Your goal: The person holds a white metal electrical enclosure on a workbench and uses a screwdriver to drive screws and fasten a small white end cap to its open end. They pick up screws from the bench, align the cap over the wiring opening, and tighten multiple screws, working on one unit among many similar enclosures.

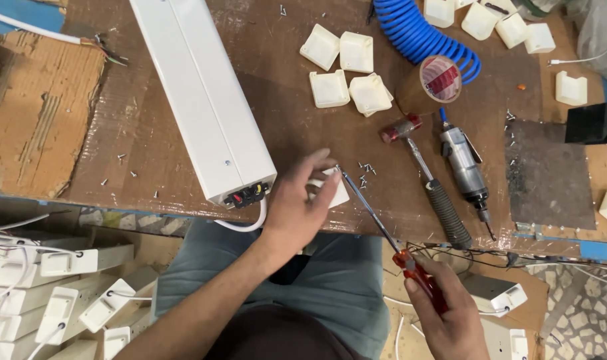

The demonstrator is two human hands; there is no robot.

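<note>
White end cap under screwdriver at the bench edge.

Brown wooden workbench point(183, 133) carries all items. A long white housing point(203, 93) lies diagonally across it, its open end with red and black terminals facing the person and a white cable looping out below. A coiled blue air hose point(417, 33) runs to the pneumatic driver point(465, 167), which lies beside a hammer point(423, 180) with a spring-wrapped grip; a roll of brown tape point(431, 83) sits just above both. The left hand point(300, 203) presses down on a small white end cap point(333, 190) at the near bench edge, fingers closed over it. The right hand point(450, 313) grips the red handle of a screwdriver point(383, 223), whose tip meets the cap's upper corner. Spare white caps point(347, 70) lie grouped beyond, and loose screws point(365, 175) are scattered just right of the tip.
</note>
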